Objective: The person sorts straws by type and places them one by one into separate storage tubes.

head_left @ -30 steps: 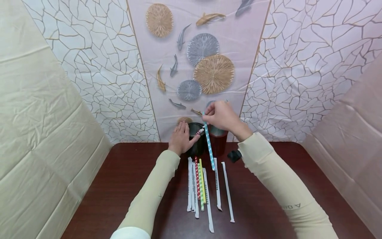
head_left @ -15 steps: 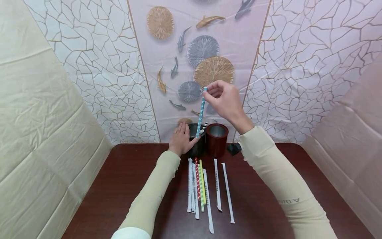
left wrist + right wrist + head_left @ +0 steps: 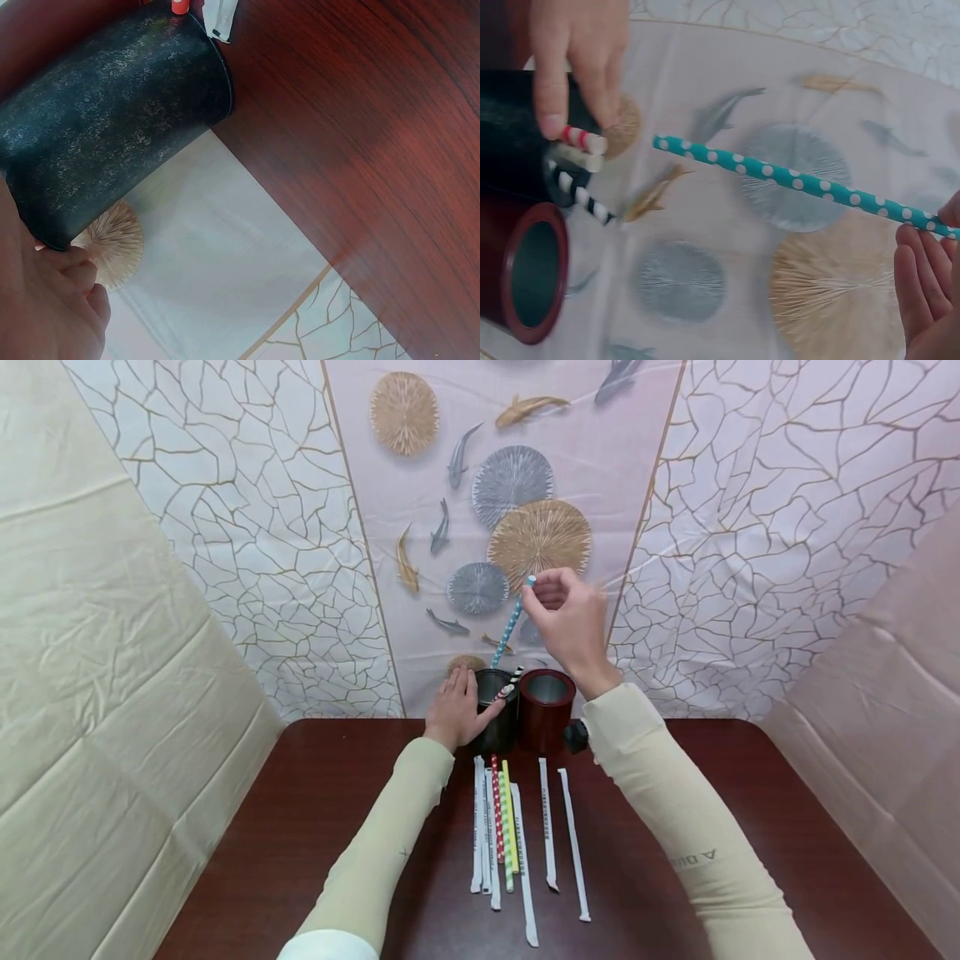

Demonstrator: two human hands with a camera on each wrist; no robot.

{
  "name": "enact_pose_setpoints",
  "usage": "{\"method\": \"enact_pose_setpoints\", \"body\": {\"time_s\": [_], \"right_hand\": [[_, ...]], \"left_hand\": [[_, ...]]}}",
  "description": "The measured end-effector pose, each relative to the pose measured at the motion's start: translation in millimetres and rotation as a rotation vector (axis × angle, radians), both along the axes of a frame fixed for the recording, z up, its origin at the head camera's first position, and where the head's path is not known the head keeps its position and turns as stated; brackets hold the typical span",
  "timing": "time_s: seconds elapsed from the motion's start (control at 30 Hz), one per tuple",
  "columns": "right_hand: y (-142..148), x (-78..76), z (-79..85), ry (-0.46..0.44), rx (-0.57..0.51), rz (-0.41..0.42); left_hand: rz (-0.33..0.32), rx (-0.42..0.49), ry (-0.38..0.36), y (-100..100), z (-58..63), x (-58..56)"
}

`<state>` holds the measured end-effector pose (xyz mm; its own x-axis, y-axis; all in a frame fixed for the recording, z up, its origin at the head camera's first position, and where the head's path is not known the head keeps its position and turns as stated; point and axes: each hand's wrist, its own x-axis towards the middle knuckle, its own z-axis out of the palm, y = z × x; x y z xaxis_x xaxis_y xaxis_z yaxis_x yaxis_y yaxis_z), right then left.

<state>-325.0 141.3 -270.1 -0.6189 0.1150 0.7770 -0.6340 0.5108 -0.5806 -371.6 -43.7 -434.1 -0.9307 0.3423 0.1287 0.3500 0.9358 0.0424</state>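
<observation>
Since half a second ago, the blue dotted straw (image 3: 507,632) has swung its lower end up and back from the near rim of the black cup (image 3: 495,737). Its long axis slants down leftward from the right hand (image 3: 567,625), whose thumb and fingers pinch its top; the free tip hangs above the cup's mouth, apart. Near the table's (image 3: 360,793) far edge, the left hand (image 3: 452,710) grips the cup's left side.
</observation>
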Motion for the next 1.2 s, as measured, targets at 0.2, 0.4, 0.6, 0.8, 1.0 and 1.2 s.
{"method": "enact_pose_setpoints", "body": {"time_s": [0.2,0.4,0.6,0.8,1.0,1.2], "right_hand": [[-4,-13.3,-27.4,-0.002,-0.005,-0.019],[-10,-21.5,-52.4,-0.046,0.031,-0.011],[-11,-23.7,-61.9,-0.096,0.077,-0.014],[-5,-19.8,-59.4,-0.113,0.083,-0.006],[5,-8.4,-54.9,-0.150,0.134,-0.001],[10,7.7,-53.2,-0.197,0.226,-0.013]], "left_hand": [[0.009,-0.021,0.002,1,-0.9,-2.4],[0.020,-0.035,-0.010,2,-2.7,-2.2],[0.010,-0.029,0.003,2,-3.9,-2.8],[0.007,-0.040,0.001,1,-2.8,-4.5],[0.006,-0.034,-0.019,1,-2.6,-6.3],[0.009,-0.019,-0.019,1,-2.4,-4.0]]}}
